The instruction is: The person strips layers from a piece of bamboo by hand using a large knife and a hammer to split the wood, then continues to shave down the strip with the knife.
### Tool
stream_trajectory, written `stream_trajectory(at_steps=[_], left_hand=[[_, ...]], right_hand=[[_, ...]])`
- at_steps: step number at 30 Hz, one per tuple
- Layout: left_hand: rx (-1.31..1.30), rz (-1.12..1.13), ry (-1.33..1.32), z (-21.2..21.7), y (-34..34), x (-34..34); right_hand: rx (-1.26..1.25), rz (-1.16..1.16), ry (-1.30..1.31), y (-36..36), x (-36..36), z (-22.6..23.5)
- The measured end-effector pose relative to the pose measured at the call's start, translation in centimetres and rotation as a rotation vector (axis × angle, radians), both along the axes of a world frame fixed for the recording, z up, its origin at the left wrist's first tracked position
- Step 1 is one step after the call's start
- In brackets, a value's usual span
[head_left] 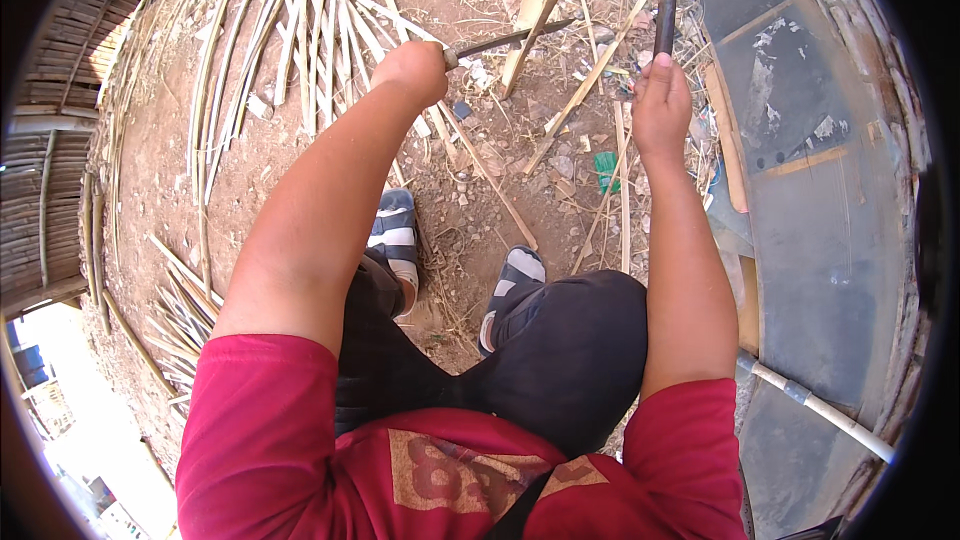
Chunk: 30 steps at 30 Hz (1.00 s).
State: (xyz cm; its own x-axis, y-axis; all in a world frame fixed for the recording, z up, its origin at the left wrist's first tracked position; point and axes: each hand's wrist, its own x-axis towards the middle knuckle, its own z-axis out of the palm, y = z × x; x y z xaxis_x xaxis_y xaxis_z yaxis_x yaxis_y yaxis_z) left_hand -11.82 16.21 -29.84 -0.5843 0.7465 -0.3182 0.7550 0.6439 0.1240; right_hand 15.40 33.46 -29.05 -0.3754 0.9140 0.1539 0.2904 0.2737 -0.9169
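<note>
My left hand [411, 72] is closed round the handle of a long knife [505, 42], its dark blade pointing right. The blade crosses an upright piece of split bamboo [541, 10] at the top middle; I cannot tell how deep it sits in it. In my right hand [661, 112] is a hammer [667, 10], gripped by its dark handle with the head up at the top edge. The hammer is apart from the knife, to its right.
Many split bamboo strips [322, 35] lie on the dirt ground at the upper left, more [185, 310] at the lower left. Grey sheets [810, 240] line the right side, with a pale pipe [825, 415]. A green scrap [606, 171] lies near my feet.
</note>
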Motion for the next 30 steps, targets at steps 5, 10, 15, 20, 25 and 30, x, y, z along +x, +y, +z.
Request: stream_trajectory(at_steps=[5, 10, 15, 20, 25, 30], left_hand=[[0.021, 0.019, -0.047, 0.4, -0.7, 0.5], [-0.057, 0.035, -0.016, 0.0, -0.7, -0.2], [-0.028, 0.019, -0.007, -0.9, 0.0, -0.5], [0.011, 0.088, -0.058, 0.0, -1.4, 0.5], [-0.044, 0.110, -0.096, -0.5, -0.2, 0.8], [-0.078, 0.082, -0.086, -0.9, 0.3, 0.7]], right_hand=[[0.057, 0.122, -0.571, -0.5, 0.4, -5.0], [-0.007, 0.060, -0.218, -0.8, 0.0, -1.0], [0.090, 0.070, -0.159, -1.6, 0.1, -3.6], [-0.089, 0.141, -0.553, -0.8, 0.9, -5.1], [-0.077, 0.025, -0.155, 0.3, -0.2, -3.2], [0.107, 0.176, -0.628, -1.2, -0.6, -5.7]])
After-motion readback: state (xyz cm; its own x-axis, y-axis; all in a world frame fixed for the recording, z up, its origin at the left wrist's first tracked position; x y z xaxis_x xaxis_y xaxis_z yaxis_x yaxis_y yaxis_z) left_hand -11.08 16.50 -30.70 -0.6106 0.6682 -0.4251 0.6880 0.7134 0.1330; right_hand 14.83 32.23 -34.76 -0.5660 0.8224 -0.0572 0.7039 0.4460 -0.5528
